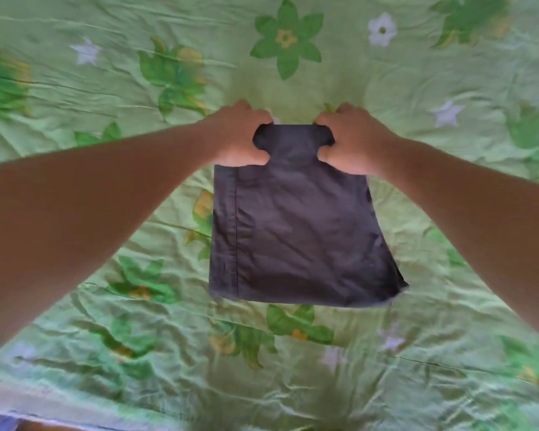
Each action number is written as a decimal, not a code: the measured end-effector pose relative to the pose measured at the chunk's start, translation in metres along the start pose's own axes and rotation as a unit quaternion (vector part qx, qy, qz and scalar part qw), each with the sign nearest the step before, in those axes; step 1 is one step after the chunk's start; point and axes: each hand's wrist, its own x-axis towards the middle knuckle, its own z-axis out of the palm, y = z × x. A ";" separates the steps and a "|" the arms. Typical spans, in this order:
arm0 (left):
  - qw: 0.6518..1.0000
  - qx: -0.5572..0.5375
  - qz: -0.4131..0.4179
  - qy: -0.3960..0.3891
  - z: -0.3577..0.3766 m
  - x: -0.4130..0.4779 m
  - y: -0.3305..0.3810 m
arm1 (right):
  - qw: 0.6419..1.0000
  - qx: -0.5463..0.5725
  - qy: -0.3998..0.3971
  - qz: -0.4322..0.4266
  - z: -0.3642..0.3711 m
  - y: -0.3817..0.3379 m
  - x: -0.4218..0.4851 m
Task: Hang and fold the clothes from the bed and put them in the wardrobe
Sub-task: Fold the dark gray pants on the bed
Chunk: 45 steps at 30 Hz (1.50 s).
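At the centre of the view, on the green flowered bedsheet (386,73), a dark garment (293,231) sits folded into a compact, roughly rectangular packet, with a seam running down its 9 o'clock side. Judging by its neat edges, the folding of this piece is nearly or wholly done. What seems left is perhaps one last fold, then the carry to the wardrobe, which is out of view. No other clothes and no hangers show on this stretch of bed, so how much of the whole job remains cannot be told. Both hands hold the packet's far edge, at 12 o'clock from its middle. The left hand (240,136) grips the 11 o'clock corner and the right hand (353,141) the 1 o'clock corner, each with fingers curled round the edge and thumb pressed on the cloth. The rest of the garment runs toward 6 o'clock between the forearms, apparently resting on the sheet.
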 end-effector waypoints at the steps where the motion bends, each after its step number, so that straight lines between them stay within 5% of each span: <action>1: 0.999 -0.009 -0.011 -0.037 -0.007 0.003 0.003 | 1.000 0.007 -0.008 0.002 -0.005 -0.001 -0.001; 4: 0.992 0.014 -0.026 -0.122 -0.023 -0.007 0.011 | 0.999 0.030 -0.039 0.013 -0.011 -0.003 -0.021; 8: 0.994 0.038 0.018 -0.100 -0.044 -0.035 0.030 | 0.999 0.005 -0.032 -0.024 -0.036 -0.005 -0.060; 14: 0.981 0.062 0.099 0.156 -0.138 -0.091 0.070 | 0.970 -0.078 0.207 -0.100 -0.142 -0.011 -0.115; 17: 0.966 0.088 0.140 0.200 -0.140 -0.119 0.080 | 0.944 -0.108 0.276 -0.143 -0.149 -0.018 -0.153; 21: 0.961 0.145 0.146 0.187 -0.043 -0.153 0.077 | 0.943 -0.196 0.243 -0.114 -0.052 -0.022 -0.198; 25: 0.978 0.203 0.053 0.009 0.076 -0.184 0.069 | 0.979 -0.193 0.063 -0.030 0.074 -0.017 -0.237; 27: 0.986 0.167 0.023 0.009 0.110 -0.191 0.060 | 0.988 -0.154 0.023 -0.008 0.109 -0.010 -0.246; 32: 0.965 0.054 0.063 0.248 0.127 -0.143 0.061 | 0.977 -0.066 0.201 -0.025 0.114 -0.004 -0.192; 45: 0.966 0.126 0.006 0.227 0.121 -0.034 0.040 | 0.974 -0.090 0.200 0.065 0.111 0.028 -0.074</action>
